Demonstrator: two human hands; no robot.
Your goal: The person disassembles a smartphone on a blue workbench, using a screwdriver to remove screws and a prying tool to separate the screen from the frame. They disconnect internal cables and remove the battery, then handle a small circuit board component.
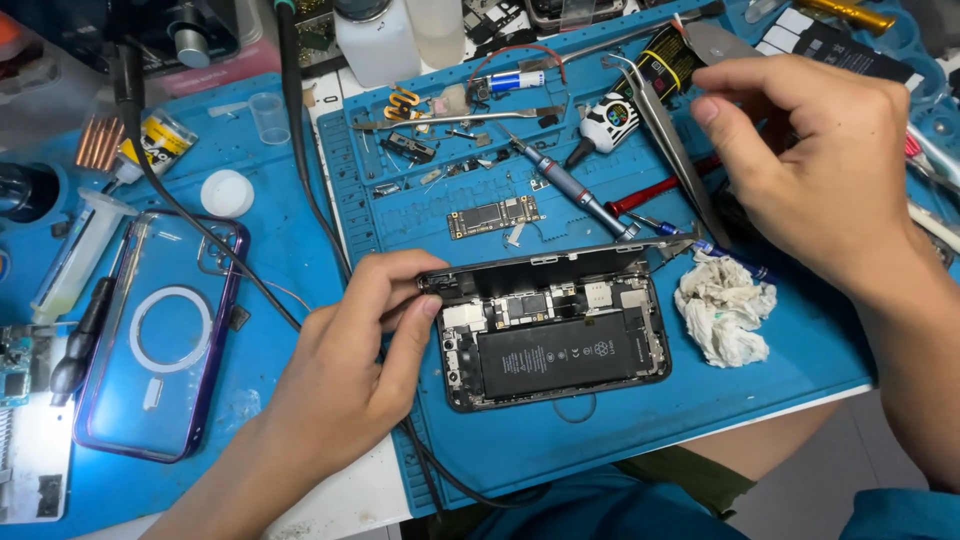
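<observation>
The left hand (345, 375) pinches the top left corner of the opened black smartphone (555, 335), which lies on the blue silicone repair mat (600, 440) with its screen tilted up. The right hand (815, 165), fingers curled, grips slim metal tweezers (670, 135) above the mat, near a crumpled white tissue (725, 305).

The right hand (815, 165) covers the upper ends of the tweezers (670, 140), so its grip on them cannot be told. The left hand's fingers (405, 300) hide the opened phone's (555, 345) left corner, and the clear bottles (400, 35) are cut off by the top edge.
</observation>
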